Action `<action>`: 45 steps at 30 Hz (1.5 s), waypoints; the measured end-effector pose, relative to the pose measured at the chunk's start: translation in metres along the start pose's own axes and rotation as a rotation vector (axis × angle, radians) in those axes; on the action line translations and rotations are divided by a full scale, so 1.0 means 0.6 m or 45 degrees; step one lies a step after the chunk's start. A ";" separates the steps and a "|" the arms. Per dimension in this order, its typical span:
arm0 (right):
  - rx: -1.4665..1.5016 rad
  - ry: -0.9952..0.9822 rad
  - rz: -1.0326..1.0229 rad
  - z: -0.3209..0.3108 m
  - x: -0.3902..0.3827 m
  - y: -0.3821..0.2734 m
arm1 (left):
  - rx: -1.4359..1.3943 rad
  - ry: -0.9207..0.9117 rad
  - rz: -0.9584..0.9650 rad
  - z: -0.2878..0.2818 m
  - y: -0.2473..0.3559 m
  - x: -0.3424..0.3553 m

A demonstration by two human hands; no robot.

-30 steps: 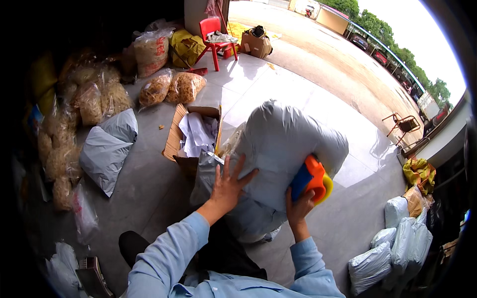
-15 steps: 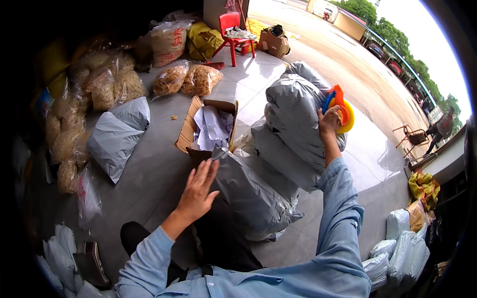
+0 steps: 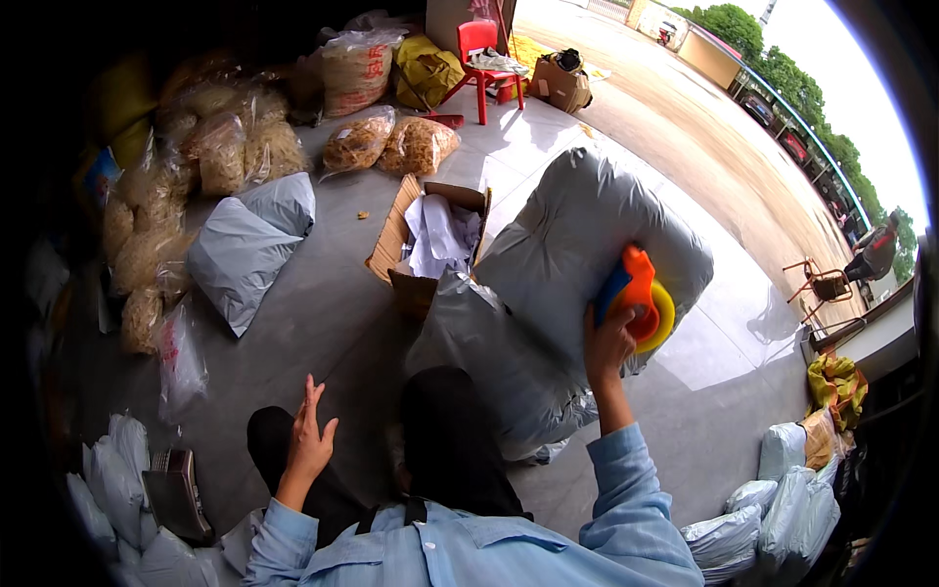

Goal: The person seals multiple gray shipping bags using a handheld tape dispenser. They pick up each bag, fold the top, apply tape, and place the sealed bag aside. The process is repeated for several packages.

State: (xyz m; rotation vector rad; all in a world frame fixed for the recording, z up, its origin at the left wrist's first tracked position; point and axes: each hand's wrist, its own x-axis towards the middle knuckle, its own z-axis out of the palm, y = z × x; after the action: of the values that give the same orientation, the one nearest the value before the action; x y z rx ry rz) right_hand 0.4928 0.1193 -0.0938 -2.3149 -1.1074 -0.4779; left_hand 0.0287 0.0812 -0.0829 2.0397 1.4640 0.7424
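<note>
My right hand (image 3: 610, 338) is shut on an orange, blue and yellow tape dispenser (image 3: 641, 284) held against the top of a big grey plastic bundle (image 3: 558, 235). The bundle's crumpled lower part (image 3: 460, 342) lies by my knees, beside an open cardboard box (image 3: 396, 225) with white papers (image 3: 435, 235) inside. My left hand (image 3: 311, 435) is raised near my left thigh, fingers stretched out, holding nothing.
Clear bags of pale material (image 3: 225, 157) and a grey parcel (image 3: 249, 254) sit left. A red chair (image 3: 477, 59) stands behind. Grey parcels (image 3: 792, 489) lie at lower right. Outside at right, a person (image 3: 871, 259) is by a brown chair (image 3: 822, 286).
My left hand has drawn back from the bundle toward me. The dispenser and bundle top moved right and away, then came back nearer. A person has appeared by the outside chair.
</note>
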 end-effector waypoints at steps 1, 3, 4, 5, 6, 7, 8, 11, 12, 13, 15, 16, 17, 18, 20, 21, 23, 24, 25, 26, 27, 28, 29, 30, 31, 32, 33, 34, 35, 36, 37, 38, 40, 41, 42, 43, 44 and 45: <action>0.012 0.021 -0.050 0.001 -0.031 0.008 | 0.017 -0.007 0.032 -0.002 0.005 0.006; 0.036 0.056 -0.148 0.009 -0.078 0.015 | -0.010 -0.025 0.054 -0.007 0.006 0.006; 0.044 0.076 -0.189 0.008 -0.092 0.013 | -0.025 -0.029 0.064 -0.010 0.006 0.005; 0.052 0.096 -0.229 0.006 -0.104 0.011 | 0.001 -0.025 0.110 -0.015 0.007 0.004; 0.098 0.046 -0.168 0.003 -0.115 0.011 | 0.007 -0.037 0.108 -0.023 0.008 -0.001; 0.141 -0.001 -0.102 -0.017 -0.119 0.003 | 0.011 -0.050 0.112 -0.031 0.009 -0.004; 0.189 -0.048 -0.045 -0.035 -0.121 -0.007 | 0.015 -0.055 0.112 -0.041 0.007 -0.009; 0.445 0.135 -0.016 -0.086 -0.137 -0.016 | 0.088 0.083 0.098 -0.082 0.001 -0.033; 0.553 0.157 -0.015 -0.106 -0.140 -0.021 | 0.121 0.136 0.092 -0.096 -0.004 -0.041; 0.656 0.178 -0.011 -0.129 -0.144 -0.024 | 0.139 0.199 0.072 -0.110 -0.013 -0.051; 0.822 0.189 -0.035 -0.152 -0.155 -0.027 | 0.218 0.325 0.030 -0.135 -0.049 -0.072; 0.879 0.188 -0.062 -0.158 -0.160 -0.025 | 0.242 0.384 0.000 -0.149 -0.067 -0.082; 0.943 0.184 -0.089 -0.165 -0.162 -0.031 | 0.252 0.447 -0.056 -0.163 -0.083 -0.094; 0.952 0.181 -0.117 -0.174 -0.161 -0.039 | 0.278 0.517 -0.093 -0.172 -0.106 -0.108; 0.984 0.159 -0.173 -0.196 -0.161 -0.062 | 0.285 0.591 -0.211 -0.186 -0.163 -0.135; 0.955 0.156 -0.207 -0.195 -0.159 -0.066 | 0.235 0.598 -0.298 -0.190 -0.193 -0.154; 0.951 0.123 -0.184 -0.190 -0.152 -0.067 | 0.051 0.635 -0.461 -0.185 -0.242 -0.185; 0.930 0.121 -0.183 -0.189 -0.149 -0.073 | -0.055 0.658 -0.527 -0.178 -0.247 -0.197; 0.955 0.168 -0.242 -0.192 -0.147 -0.082 | -0.055 0.613 -0.482 -0.175 -0.241 -0.204; 0.983 0.206 -0.299 -0.193 -0.143 -0.093 | -0.051 0.565 -0.447 -0.175 -0.231 -0.213; 1.023 0.095 -0.296 -0.193 -0.142 -0.098 | -0.078 0.586 -0.439 -0.180 -0.221 -0.223; 1.116 0.023 -0.363 -0.194 -0.138 -0.111 | -0.110 0.607 -0.421 -0.185 -0.211 -0.231; 1.204 -0.042 -0.427 -0.197 -0.133 -0.125 | -0.122 0.653 -0.451 -0.191 -0.200 -0.232; 1.289 -0.107 -0.490 -0.198 -0.130 -0.134 | -0.185 0.600 -0.505 -0.202 -0.205 -0.239; 1.317 -0.194 -0.525 -0.194 -0.126 -0.142 | -0.247 0.557 -0.562 -0.216 -0.211 -0.249; 1.310 -0.246 -0.532 -0.193 -0.123 -0.150 | -0.310 0.509 -0.611 -0.227 -0.215 -0.256; 1.302 -0.298 -0.538 -0.192 -0.121 -0.159 | -0.397 0.520 -0.629 -0.236 -0.221 -0.266; 1.292 -0.346 -0.540 -0.192 -0.119 -0.168 | -0.482 0.527 -0.640 -0.244 -0.227 -0.274; 1.343 -0.367 -0.582 -0.190 -0.117 -0.179 | -0.567 0.535 -0.650 -0.252 -0.232 -0.283; 1.395 -0.390 -0.623 -0.187 -0.114 -0.194 | -0.651 0.544 -0.660 -0.259 -0.235 -0.297; 1.434 -0.408 -0.660 -0.186 -0.111 -0.204 | -0.775 0.603 -0.725 -0.264 -0.218 -0.300; 1.483 -0.455 -0.660 -0.188 -0.107 -0.213 | -0.731 0.590 -0.744 -0.273 -0.198 -0.306; 1.578 -0.548 -0.663 -0.192 -0.102 -0.229 | -0.647 0.564 -0.781 -0.291 -0.165 -0.319; 1.563 -0.596 -0.685 -0.194 -0.104 -0.234 | -0.624 0.587 -0.781 -0.295 -0.157 -0.329; 1.549 -0.645 -0.707 -0.194 -0.106 -0.240 | -0.573 0.623 -0.763 -0.296 -0.152 -0.336; 1.529 -0.700 -0.737 -0.194 -0.109 -0.247 | -0.529 0.662 -0.750 -0.293 -0.149 -0.344; 1.560 -0.760 -0.753 -0.194 -0.114 -0.259 | -0.484 0.701 -0.738 -0.289 -0.149 -0.352; 1.591 -0.821 -0.769 -0.193 -0.121 -0.274 | -0.551 0.759 -0.737 -0.285 -0.156 -0.356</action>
State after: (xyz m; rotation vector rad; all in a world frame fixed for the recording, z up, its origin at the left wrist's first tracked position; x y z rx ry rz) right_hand 0.3081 0.0929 0.0115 -0.9850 -1.7030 0.6808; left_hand -0.2092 -0.0803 -0.0527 1.0259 1.8737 1.3243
